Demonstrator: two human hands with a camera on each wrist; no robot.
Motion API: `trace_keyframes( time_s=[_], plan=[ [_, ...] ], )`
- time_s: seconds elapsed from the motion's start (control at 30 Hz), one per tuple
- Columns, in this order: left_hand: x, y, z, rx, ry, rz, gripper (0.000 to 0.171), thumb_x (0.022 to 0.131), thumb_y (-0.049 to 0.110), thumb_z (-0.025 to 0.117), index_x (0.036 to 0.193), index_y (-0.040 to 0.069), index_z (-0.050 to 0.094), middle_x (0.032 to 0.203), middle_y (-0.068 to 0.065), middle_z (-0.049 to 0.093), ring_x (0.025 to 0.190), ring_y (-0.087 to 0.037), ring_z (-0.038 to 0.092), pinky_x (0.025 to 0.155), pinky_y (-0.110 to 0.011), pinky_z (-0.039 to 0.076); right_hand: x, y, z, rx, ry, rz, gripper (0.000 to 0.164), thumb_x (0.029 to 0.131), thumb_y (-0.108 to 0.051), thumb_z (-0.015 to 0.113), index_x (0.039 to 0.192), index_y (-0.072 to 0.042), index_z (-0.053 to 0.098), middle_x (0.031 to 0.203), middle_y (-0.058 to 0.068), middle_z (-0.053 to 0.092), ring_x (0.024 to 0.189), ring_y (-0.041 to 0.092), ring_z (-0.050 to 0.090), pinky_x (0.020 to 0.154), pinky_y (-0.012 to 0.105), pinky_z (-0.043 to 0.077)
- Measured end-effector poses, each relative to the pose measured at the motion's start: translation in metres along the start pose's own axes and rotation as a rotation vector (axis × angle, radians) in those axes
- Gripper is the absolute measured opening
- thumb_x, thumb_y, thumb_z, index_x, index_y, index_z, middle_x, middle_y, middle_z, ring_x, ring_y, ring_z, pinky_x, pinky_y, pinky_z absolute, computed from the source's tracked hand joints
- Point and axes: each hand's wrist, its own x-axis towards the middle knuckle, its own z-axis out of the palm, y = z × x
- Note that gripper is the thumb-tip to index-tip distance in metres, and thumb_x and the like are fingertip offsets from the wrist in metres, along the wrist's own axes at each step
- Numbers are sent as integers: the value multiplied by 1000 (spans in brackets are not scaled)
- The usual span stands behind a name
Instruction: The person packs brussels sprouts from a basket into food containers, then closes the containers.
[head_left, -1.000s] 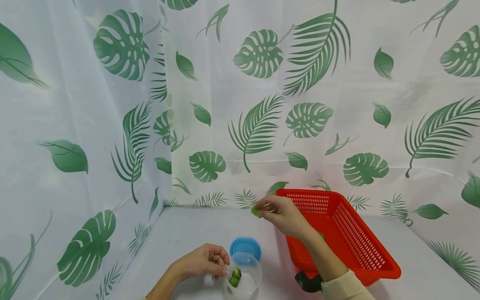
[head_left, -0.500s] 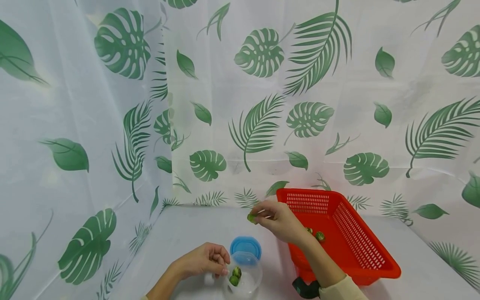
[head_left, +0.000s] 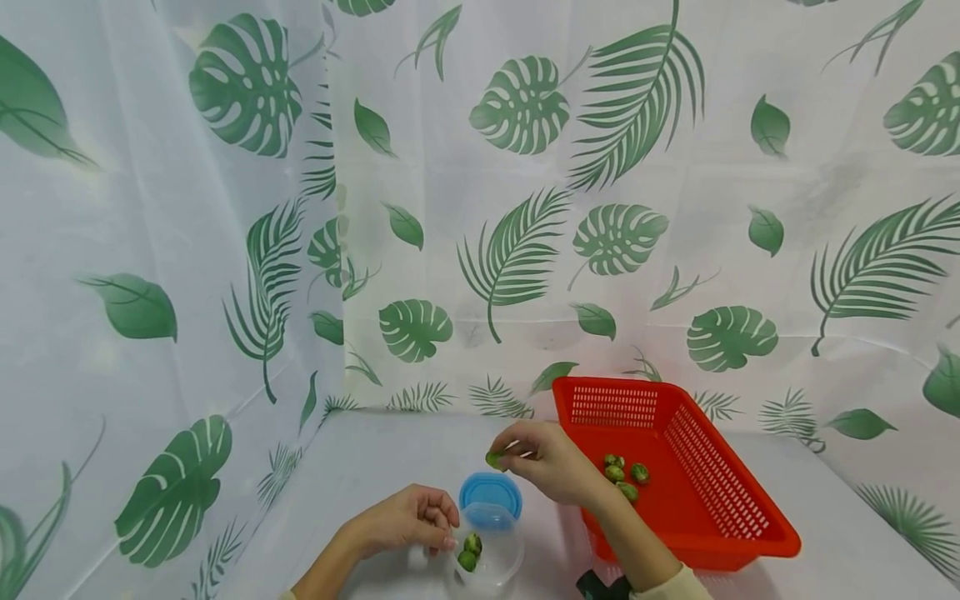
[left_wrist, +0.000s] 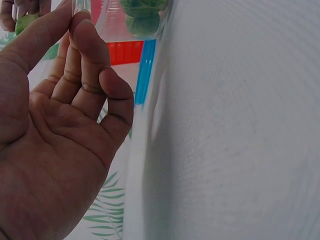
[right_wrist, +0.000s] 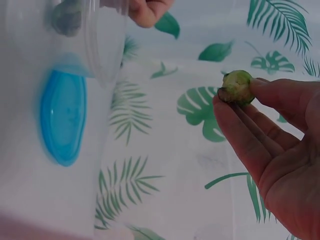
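My right hand (head_left: 551,465) pinches a Brussels sprout (right_wrist: 236,87) between thumb and fingertips, above and to the right of the blue lid. With thumb and index finger, my left hand (head_left: 408,521) pinches the rim of a clear plastic container (head_left: 508,560) at its left side. Two green Brussels sprouts (head_left: 470,553) lie inside the container, near that hand. Just behind the container is the blue lid (head_left: 487,487), partly seen through its clear wall. In the left wrist view, the thumb and index finger (left_wrist: 82,37) meet at the container's edge.
A red plastic basket (head_left: 738,483) with slotted walls stands at the right, several sprouts (head_left: 617,473) on its floor. My right forearm overlaps its near left side. A dark strap (head_left: 600,586) is around the right wrist. Leaf-printed white sheets hang behind the white table (head_left: 405,442).
My right hand has moved left and down with the sprout, away from the basket and closer to the container. More sprouts in the basket now show. The left hand stays put.
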Motion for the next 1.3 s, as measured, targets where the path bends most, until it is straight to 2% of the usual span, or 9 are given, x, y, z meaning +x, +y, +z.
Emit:
trace_keyframes(
  time_s=[0.4, 0.63, 0.87, 1.07, 1.3],
  plan=[
    [0, 1, 0, -1, -6, 11, 18, 92, 5, 76, 108, 4, 67, 82, 5, 73, 71, -6, 64, 68, -25, 52, -8, 2, 8, -23, -31, 32, 15, 99, -15, 71, 112, -18, 78, 109, -6, 75, 100, 13, 74, 85, 27, 60],
    [0, -1, 0, -3, -20, 30, 26, 93, 5, 75, 113, -7, 64, 82, 5, 73, 71, -6, 64, 68, -24, 52, -10, 2, 10, -14, -38, 31, 15, 99, -13, 72, 110, -20, 79, 107, -5, 75, 97, 12, 74, 83, 26, 60],
    [1, -2, -1, 0, -20, 28, 19, 93, 5, 74, 110, 1, 67, 82, 6, 73, 72, -5, 65, 68, -23, 52, -10, 5, 12, -11, -35, 39, 15, 99, -12, 71, 109, -19, 79, 107, -4, 75, 95, 12, 74, 81, 24, 60],
    [0, -1, 0, -20, -24, 34, 21, 93, 5, 75, 110, -1, 66, 82, 5, 73, 72, -6, 64, 68, -24, 52, -10, 8, 14, 9, -42, 36, 16, 99, -10, 71, 110, -17, 79, 108, -3, 76, 95, 12, 75, 81, 25, 60],
    [-1, -1, 0, -18, -30, 34, 19, 93, 4, 74, 110, 0, 66, 82, 6, 73, 72, -6, 65, 68, -24, 53, -11, 8, 15, 22, -50, 39, 17, 99, -8, 69, 111, -15, 79, 109, -1, 77, 95, 13, 75, 81, 26, 61]
  ],
)
